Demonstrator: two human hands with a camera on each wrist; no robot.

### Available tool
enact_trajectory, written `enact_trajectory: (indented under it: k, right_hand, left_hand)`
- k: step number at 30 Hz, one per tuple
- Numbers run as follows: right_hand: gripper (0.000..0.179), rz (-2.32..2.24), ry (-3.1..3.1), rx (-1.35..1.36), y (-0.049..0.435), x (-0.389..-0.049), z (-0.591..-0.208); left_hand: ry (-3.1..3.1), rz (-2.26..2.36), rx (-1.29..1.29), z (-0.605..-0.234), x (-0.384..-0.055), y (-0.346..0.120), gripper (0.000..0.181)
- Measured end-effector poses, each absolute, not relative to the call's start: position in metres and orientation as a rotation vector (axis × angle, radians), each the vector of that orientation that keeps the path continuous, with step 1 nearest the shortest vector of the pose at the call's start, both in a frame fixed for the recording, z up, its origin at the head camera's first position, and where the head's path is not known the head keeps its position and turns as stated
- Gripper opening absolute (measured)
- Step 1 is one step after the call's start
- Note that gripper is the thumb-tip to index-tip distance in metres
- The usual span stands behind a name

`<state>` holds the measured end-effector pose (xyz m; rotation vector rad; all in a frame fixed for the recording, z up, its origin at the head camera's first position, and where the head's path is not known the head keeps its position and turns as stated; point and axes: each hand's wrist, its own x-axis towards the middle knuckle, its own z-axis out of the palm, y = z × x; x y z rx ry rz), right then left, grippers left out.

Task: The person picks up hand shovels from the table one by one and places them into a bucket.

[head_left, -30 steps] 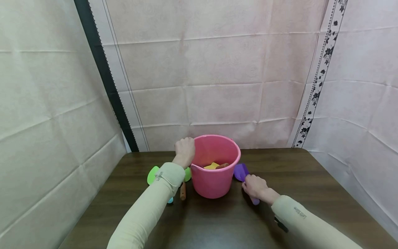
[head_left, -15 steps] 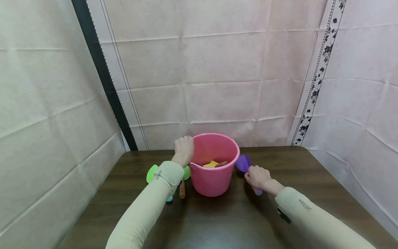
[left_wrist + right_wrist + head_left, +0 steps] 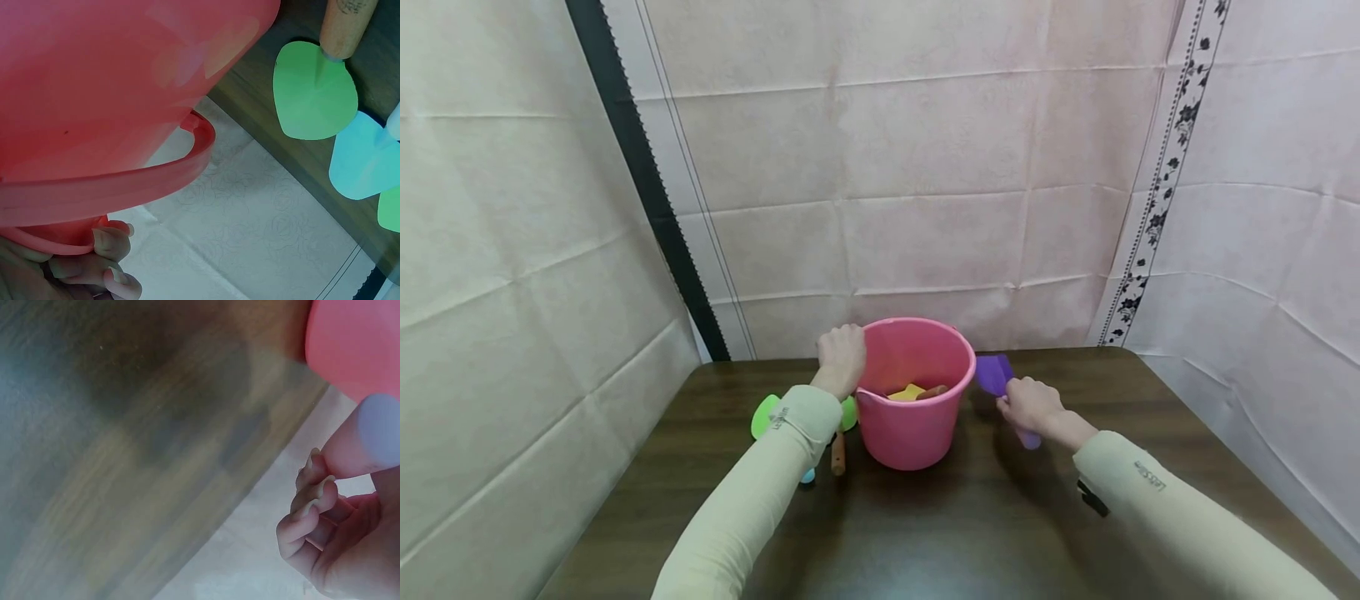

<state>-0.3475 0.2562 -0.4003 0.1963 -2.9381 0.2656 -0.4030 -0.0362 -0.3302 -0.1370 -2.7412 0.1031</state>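
Left hand [image 3: 842, 360]: fingers curled over the left side of the rim of the pink bucket [image 3: 910, 433], gripping it. Bucket stands upright near the far edge of the table [image 3: 910, 533], roughly midway between its left and right edges. Left wrist view: a pink band [image 3: 125, 187] runs along the bucket's outside and stands off from the wall at one end.

Right hand [image 3: 1032, 403]: fingers closed round the lilac handle of the purple shovel [image 3: 995, 375]; grip looks firm, thumb position unclear. Shovel is between bucket and right edge, blade toward the far edge, near the bucket rim. It appears raised.

In bucket: a yellow piece [image 3: 907, 393] and a brown handle [image 3: 933, 392], side by side.

Toward the left edge, partly behind the left sleeve [image 3: 752, 492]: a green blade [image 3: 315, 90] on a wooden handle [image 3: 347, 25], a blue blade [image 3: 364, 156] just beside it, then a second green blade [image 3: 390, 209].
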Motion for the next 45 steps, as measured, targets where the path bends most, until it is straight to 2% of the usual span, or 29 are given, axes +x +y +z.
enact_trajectory:
  k: [45]
  right_hand:
    - [0.027, 0.191, -2.902, 0.221, 0.266, -0.341, -0.316]
  left_hand:
    - [-2.741, 0.084, -0.145, -0.332, -0.404, -0.037, 0.023]
